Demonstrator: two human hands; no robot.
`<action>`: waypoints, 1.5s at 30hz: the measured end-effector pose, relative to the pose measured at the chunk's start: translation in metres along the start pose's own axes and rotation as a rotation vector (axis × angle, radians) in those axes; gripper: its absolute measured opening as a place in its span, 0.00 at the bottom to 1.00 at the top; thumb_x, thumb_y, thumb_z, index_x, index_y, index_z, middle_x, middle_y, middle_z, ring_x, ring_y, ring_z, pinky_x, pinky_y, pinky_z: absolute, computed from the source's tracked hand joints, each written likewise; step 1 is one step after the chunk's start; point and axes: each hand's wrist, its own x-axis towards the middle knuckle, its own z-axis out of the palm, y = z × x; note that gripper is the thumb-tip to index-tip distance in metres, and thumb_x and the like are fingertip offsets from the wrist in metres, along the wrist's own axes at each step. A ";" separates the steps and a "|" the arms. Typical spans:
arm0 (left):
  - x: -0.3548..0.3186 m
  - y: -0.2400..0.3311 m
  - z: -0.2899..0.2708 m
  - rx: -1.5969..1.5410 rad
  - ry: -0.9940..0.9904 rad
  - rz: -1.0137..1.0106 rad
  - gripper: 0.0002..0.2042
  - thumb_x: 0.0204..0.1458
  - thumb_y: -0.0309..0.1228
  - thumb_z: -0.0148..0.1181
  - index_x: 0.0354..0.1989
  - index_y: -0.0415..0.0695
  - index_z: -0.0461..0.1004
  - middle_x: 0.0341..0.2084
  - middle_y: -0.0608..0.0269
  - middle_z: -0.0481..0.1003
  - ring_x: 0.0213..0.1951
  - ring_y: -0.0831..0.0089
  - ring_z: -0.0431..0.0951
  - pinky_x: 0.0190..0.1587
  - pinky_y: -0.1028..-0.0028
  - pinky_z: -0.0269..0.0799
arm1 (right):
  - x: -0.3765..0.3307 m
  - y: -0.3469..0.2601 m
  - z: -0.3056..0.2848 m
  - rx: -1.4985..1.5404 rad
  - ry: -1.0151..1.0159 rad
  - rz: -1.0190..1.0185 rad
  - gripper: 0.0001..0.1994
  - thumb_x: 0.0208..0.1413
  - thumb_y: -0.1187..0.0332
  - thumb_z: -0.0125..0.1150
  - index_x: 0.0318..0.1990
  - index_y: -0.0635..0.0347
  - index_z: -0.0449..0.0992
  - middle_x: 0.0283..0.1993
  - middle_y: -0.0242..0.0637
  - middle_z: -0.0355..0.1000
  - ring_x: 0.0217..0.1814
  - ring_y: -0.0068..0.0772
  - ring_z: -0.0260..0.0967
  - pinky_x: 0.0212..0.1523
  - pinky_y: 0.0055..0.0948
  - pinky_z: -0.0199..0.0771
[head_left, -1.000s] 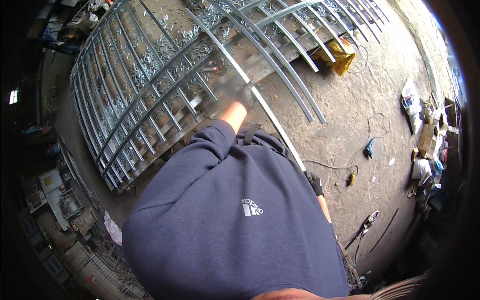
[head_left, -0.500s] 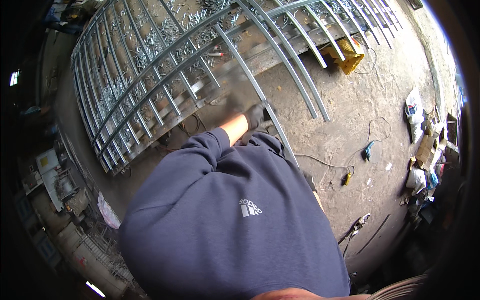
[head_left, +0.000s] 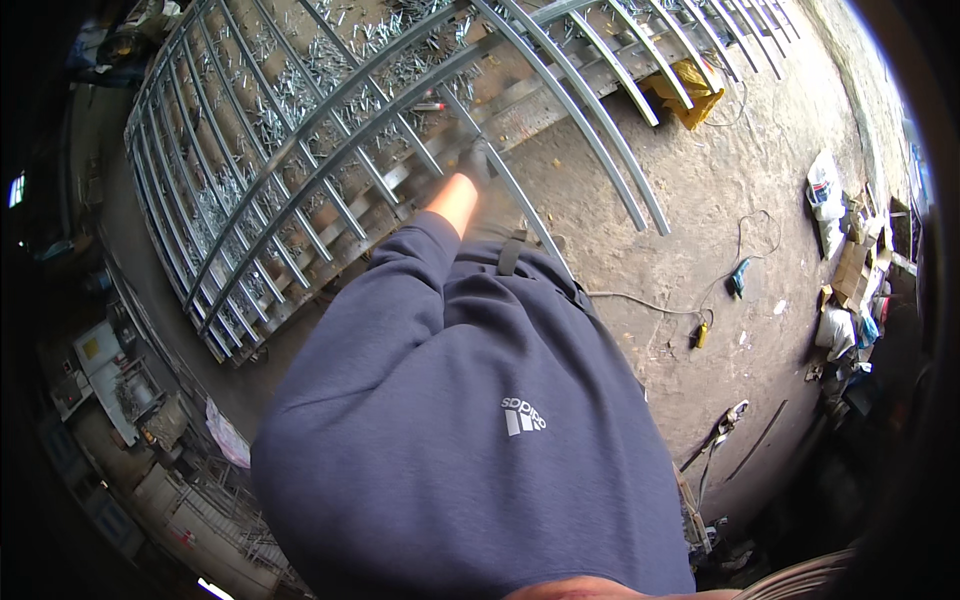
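Concrete floor (head_left: 650, 260) spreads around the desk (head_left: 525, 115), which bears a metal lattice (head_left: 430, 88) and scattered fasteners (head_left: 290, 110). From the head view, a slim metal bar (head_left: 525, 205) crosses the desk's near edge, slanting out toward the wearer's waist. The gloved left hand (head_left: 475, 160) is blurred at the bar, beside that edge; I can't tell whether it grips or merely touches. The right hand is out of sight. The bar looks stiff, fairly light, perhaps slick; mid-length seems the balanced hold, its cut ends possibly sharp. Swinging room seems to lie right of the desk, though two long bars (head_left: 598, 150) jut from it there.
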 end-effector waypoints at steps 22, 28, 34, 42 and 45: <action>-0.117 0.053 -0.123 0.449 -0.088 -0.100 0.18 0.63 0.47 0.54 0.55 0.51 0.72 0.45 0.67 0.78 0.47 0.70 0.80 0.52 0.65 0.76 | 0.135 0.013 0.053 0.263 -0.087 0.047 0.18 0.61 0.49 0.65 0.29 0.54 0.76 0.19 0.24 0.64 0.17 0.18 0.58 0.19 0.25 0.60; -0.120 0.024 -0.209 0.318 0.138 -0.093 0.22 0.62 0.47 0.52 0.58 0.45 0.71 0.46 0.63 0.77 0.50 0.66 0.79 0.56 0.62 0.73 | 0.106 -0.011 0.044 0.247 -0.059 0.001 0.21 0.60 0.45 0.64 0.25 0.53 0.76 0.16 0.21 0.60 0.17 0.15 0.54 0.18 0.24 0.51; -0.093 0.003 -0.193 0.298 0.215 -0.126 0.24 0.63 0.45 0.53 0.62 0.43 0.66 0.53 0.58 0.77 0.49 0.63 0.79 0.56 0.59 0.73 | 0.131 -0.044 0.070 0.262 -0.073 -0.147 0.16 0.58 0.54 0.66 0.28 0.56 0.79 0.18 0.23 0.63 0.19 0.17 0.56 0.21 0.25 0.54; -0.109 0.072 -0.119 0.364 -0.037 0.057 0.18 0.63 0.44 0.54 0.56 0.49 0.72 0.43 0.63 0.79 0.42 0.70 0.81 0.46 0.67 0.76 | 0.178 -0.088 0.088 0.310 -0.134 0.027 0.23 0.58 0.42 0.66 0.29 0.54 0.78 0.16 0.23 0.63 0.15 0.17 0.57 0.15 0.24 0.54; -0.102 0.093 -0.117 0.432 0.015 0.122 0.17 0.64 0.44 0.53 0.55 0.49 0.73 0.42 0.64 0.80 0.40 0.72 0.81 0.44 0.71 0.75 | 0.189 -0.100 0.099 0.254 -0.133 0.037 0.23 0.58 0.42 0.65 0.28 0.53 0.78 0.16 0.23 0.62 0.14 0.18 0.55 0.15 0.24 0.52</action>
